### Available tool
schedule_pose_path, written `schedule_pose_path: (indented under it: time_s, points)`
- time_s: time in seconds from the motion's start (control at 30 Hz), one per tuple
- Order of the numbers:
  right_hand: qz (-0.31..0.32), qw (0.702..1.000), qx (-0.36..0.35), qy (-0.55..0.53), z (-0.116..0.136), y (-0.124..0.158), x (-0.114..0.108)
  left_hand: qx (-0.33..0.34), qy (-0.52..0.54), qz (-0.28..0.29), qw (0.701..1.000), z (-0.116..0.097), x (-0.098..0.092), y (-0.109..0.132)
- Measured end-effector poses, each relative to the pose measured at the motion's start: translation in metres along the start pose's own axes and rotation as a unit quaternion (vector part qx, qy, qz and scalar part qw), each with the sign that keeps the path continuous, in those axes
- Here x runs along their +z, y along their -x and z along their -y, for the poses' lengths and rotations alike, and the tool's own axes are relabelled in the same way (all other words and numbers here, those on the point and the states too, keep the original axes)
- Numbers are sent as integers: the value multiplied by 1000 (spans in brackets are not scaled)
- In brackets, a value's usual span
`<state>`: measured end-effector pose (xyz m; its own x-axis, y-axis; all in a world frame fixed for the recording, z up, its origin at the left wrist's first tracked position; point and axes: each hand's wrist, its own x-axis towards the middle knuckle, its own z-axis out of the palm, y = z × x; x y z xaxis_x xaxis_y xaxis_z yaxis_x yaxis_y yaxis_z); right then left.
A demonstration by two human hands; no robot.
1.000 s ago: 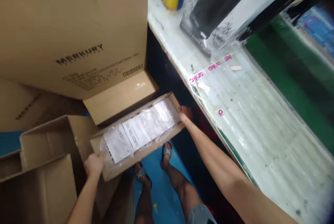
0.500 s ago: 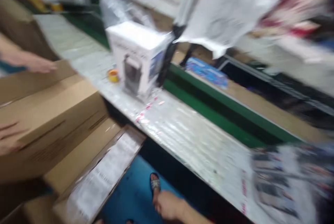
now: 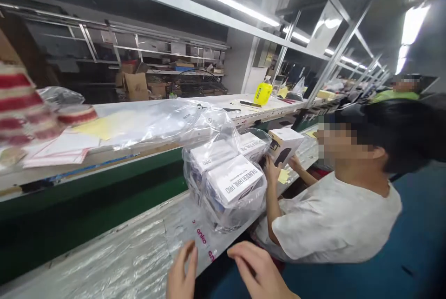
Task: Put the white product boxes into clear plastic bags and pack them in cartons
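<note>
My left hand (image 3: 181, 273) and my right hand (image 3: 256, 271) are raised at the bottom edge, fingers stretched out and holding nothing. They hover at the near edge of a plastic-covered bench (image 3: 114, 257). Just beyond them stands a clear plastic bag (image 3: 226, 176) full of white product boxes; the nearest box (image 3: 234, 180) shows black print. My fingertips are close to the bag without touching it.
A co-worker in a white shirt (image 3: 334, 220) sits to the right and handles another white box (image 3: 284, 143). A green conveyor (image 3: 87, 196) runs behind the bench. Past it, another bench holds plastic sheets (image 3: 146, 120), papers and a yellow bottle (image 3: 262, 93). Shelves with cartons stand behind.
My view has swung up from the floor cartons to the bench and the bagged boxes. Both hands have let go of the cardboard tray and now reach toward the bag.
</note>
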<state>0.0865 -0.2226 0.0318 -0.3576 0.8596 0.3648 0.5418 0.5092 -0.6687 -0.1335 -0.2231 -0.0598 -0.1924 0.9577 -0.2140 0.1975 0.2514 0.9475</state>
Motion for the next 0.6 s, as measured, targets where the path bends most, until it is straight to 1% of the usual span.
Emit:
schedule_pose_path:
  time_s: [0.03,0.07,0.1,0.13,0.17,0.2,0.23,0.3,0.33,0.4,0.43,0.47,0.53,0.6]
  points:
    - [-59,998,-25,-5,4,-16,-11,7,-2,-14,1000,-25,-3,-21]
    - [-113,992,-54,1,6,-31,-21,15,1,-42,999,-49,-6,-41]
    - [-155,985,-79,16,5,-45,-29,29,4,-78,997,-72,-8,-60]
    - [-176,979,-101,37,3,-58,-37,56,1,-117,992,-93,-9,-77]
    - [-169,976,-119,63,-2,-68,-45,97,-14,-147,984,-113,-7,-93]
    - [-141,976,-135,93,-8,-77,-52,145,-45,-164,975,-131,-4,-107]
    - [-103,976,-146,126,-17,-83,-58,196,-93,-165,962,-148,0,-119]
    - [-33,969,-151,192,-39,-91,-68,275,-225,-128,926,-179,12,-140]
    - [-16,965,-142,221,-52,-93,-72,293,-301,-101,902,-193,19,-148]
    - [-8,959,-116,259,-78,-99,-75,290,-425,-36,857,-217,32,-159]
    - [-1,958,-106,266,-90,-103,-76,279,-463,-3,841,-226,36,-162]
    - [11,958,-102,267,-100,-109,-77,269,-483,31,833,-233,39,-164]
    - [47,960,-109,255,-114,-124,-77,263,-480,93,832,-242,42,-163]
    - [81,961,-128,232,-116,-144,-79,270,-460,131,836,-245,45,-159]
